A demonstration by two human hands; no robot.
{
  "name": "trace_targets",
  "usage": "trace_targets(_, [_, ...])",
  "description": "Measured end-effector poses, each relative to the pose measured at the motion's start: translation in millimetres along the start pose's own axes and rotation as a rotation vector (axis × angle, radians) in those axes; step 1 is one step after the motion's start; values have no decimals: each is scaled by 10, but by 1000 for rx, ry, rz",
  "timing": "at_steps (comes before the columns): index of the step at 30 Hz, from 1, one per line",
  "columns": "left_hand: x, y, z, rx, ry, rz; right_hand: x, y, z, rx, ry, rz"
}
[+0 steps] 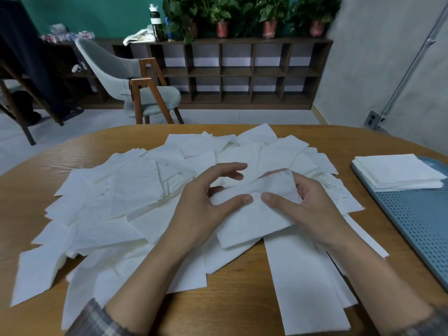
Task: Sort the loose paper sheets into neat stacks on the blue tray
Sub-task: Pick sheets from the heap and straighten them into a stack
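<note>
At the centre of the worktop (242, 299), above the wide spread of loose sheets (135, 190), a single held sheet (249, 221) is being gripped by both hands. It is being pinched under the thumb of the left hand (208, 204), and clamped by the right hand (308, 204), thumb on top and fingers curled behind its far edge. At the right side, one neat stack (397, 173) is lying on the far end of the blue tray (417, 224), well apart from the held sheet. Most sheets are lying unsorted, so the task is judged to be at an early stage. Risks are being noted. The thin paper may be creased or torn by uneven pulling between the two grips. A clinging second sheet may be carried along. The stack may be knocked askew by careless placing.
</note>
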State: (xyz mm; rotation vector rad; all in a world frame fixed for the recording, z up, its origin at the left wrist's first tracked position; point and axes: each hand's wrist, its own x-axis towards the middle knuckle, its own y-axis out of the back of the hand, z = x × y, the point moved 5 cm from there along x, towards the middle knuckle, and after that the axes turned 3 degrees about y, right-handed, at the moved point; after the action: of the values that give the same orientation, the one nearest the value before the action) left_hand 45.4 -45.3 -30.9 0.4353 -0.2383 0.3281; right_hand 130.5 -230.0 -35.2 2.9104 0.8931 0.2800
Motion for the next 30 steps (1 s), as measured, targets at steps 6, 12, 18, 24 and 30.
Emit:
trace_targets(6, [2, -19, -68, -19, 111, 20, 3, 53, -50, -11, 92, 35])
trace_targets(12, [-32, 23, -45, 91, -14, 194, 8, 38, -36, -207, 131, -51])
trace_targets(18, [-186, -398, 147, 311, -388, 4, 72, 304, 25, -222, 147, 216])
trace_targets(24, [-304, -733, -65, 349, -215, -590, 80, 324, 62, -240, 134, 246])
trace_targets(30, [-265, -679, -62, 270, -168, -564, 84, 322, 60, -240, 150, 218])
